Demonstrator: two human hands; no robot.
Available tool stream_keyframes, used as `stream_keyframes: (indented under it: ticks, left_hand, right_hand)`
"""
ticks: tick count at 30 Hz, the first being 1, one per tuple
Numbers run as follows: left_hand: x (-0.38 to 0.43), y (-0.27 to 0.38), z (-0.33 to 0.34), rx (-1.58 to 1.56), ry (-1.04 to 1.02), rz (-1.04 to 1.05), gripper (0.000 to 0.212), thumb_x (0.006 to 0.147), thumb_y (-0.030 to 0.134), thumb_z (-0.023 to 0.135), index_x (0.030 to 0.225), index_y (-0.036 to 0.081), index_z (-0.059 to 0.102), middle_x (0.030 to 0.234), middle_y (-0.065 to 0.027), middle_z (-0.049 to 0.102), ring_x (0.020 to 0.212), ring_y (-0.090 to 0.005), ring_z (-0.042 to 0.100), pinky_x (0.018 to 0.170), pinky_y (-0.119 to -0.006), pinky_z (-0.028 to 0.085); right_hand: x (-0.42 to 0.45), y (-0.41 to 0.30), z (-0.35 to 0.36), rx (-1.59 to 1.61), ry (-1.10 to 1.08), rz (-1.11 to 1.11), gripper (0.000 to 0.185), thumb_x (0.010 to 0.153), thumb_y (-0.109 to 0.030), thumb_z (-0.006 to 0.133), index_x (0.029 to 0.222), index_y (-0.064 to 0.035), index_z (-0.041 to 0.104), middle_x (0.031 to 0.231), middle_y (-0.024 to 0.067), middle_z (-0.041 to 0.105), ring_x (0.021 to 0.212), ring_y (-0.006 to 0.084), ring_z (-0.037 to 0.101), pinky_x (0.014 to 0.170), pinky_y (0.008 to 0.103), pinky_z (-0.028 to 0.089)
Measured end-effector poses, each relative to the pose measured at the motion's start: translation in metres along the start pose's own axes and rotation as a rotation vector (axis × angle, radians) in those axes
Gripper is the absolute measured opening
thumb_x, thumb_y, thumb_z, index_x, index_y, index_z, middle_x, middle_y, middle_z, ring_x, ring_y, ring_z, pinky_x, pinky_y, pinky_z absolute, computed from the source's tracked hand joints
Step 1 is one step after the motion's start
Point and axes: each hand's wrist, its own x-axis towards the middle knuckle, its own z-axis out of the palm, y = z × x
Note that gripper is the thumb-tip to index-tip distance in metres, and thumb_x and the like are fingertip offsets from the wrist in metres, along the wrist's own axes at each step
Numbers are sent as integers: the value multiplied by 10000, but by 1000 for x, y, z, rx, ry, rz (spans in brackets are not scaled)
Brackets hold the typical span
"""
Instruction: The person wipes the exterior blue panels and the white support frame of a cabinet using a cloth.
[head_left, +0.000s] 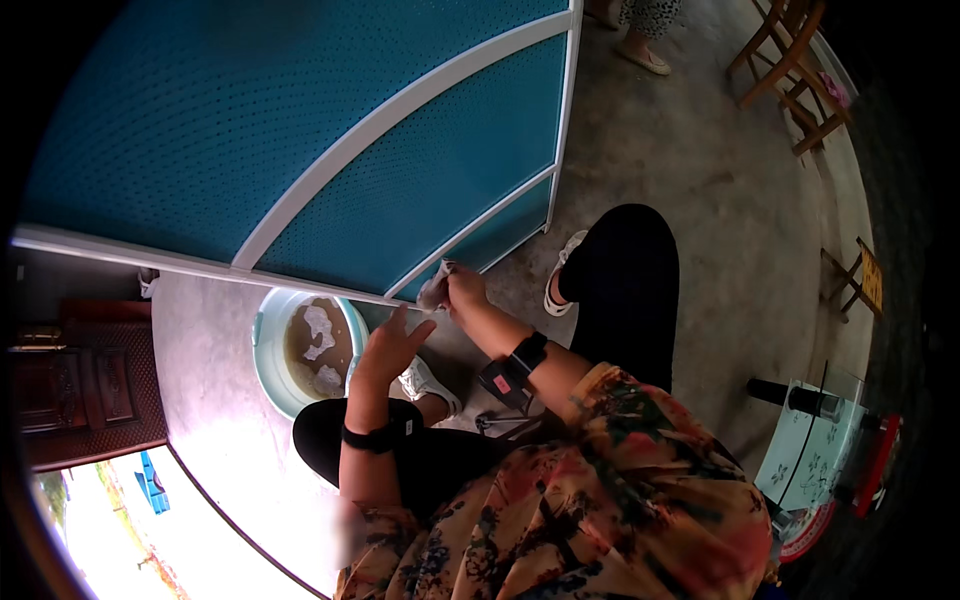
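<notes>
A tall panel of blue textured glass (420, 172) in a white frame (330, 142) stands before me. My right hand (466, 289) grips a greyish cloth (433, 291) against the panel's low corner, by the bottom rail. My left hand (390, 345) hangs just left of it with fingers apart, holding nothing I can see. Its fingertips are close to the frame's edge; whether they touch it I cannot tell. Below and left of that hand stands a pale blue plastic basin (264, 367) with murky brown water (341, 337) and patches of white foam.
My knees and white shoes (429, 386) flank the working spot. Wooden chairs (787, 60) and a small folding stool (855, 277) line the right side. Another person's foot (643, 58) shows beyond the panel. A carved wooden door (90, 382) stands open at left, beside a bright doorway.
</notes>
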Motion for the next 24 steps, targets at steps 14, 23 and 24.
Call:
stream_keyframes:
  ticks: [14,23,24]
  left_hand:
    - [-10,125,-85,-1099,454,-48,218,996,165,517,1121,3,591,990,-34,640,873,-107,605,770,-249,488]
    - [-15,112,-204,202,1623,135,276,848,-70,549,1108,8,603,1293,-225,526,1154,-352,548,968,-411,457]
    - [-3,108,-205,249,1541,177,315,855,-44,569,1167,-1,584,1337,-227,491,1210,-363,509,1006,-408,431]
  right_hand:
    - [-129,-185,61,-1171,-1181,-371,273,890,-258,635,898,4,713,719,70,680,685,122,622,657,285,498]
    - [-33,-311,87,-477,255,-1523,324,992,-198,460,1240,-6,539,1261,206,543,1137,333,552,953,396,454]
    - [-9,-312,79,-471,262,-1412,382,1009,-270,422,1250,1,541,1244,216,563,1138,340,556,960,399,448]
